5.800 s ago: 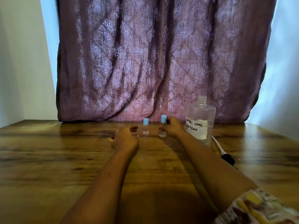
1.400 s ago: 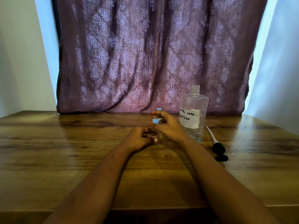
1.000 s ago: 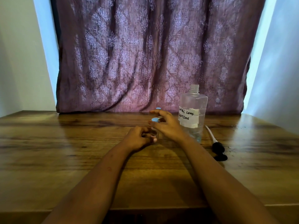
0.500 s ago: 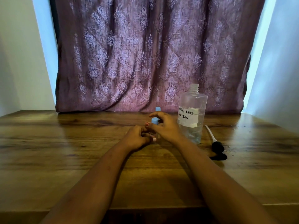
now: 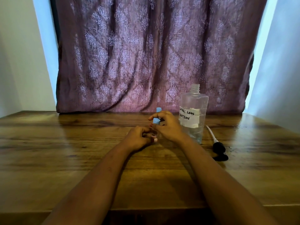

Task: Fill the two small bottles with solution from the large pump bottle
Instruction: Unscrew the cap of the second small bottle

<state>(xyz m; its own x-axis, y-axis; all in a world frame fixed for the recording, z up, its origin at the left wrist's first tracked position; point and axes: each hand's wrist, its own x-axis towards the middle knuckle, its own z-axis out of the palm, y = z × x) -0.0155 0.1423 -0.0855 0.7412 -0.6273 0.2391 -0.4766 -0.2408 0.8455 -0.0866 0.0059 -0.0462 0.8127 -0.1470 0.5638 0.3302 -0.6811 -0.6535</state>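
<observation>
The brown wooden table (image 5: 65,151) carried a large clear plastic bottle with a white label (image 5: 194,114), upright, far and right of centre. Just right of it lay a black pump head with a white tube (image 5: 218,147). Left of it stood a small bottle with a light blue cap (image 5: 158,109), mostly hidden.

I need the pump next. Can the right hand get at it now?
Probably, once freed: the right hand pinches a blue cap, but the pump lies uncovered on the table beside the large bottle, on that hand's side.

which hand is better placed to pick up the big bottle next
Right, probably: the right hand sits beside the large bottle, once it releases the blue cap; the left hand holds the small bottle, farther off.
</observation>
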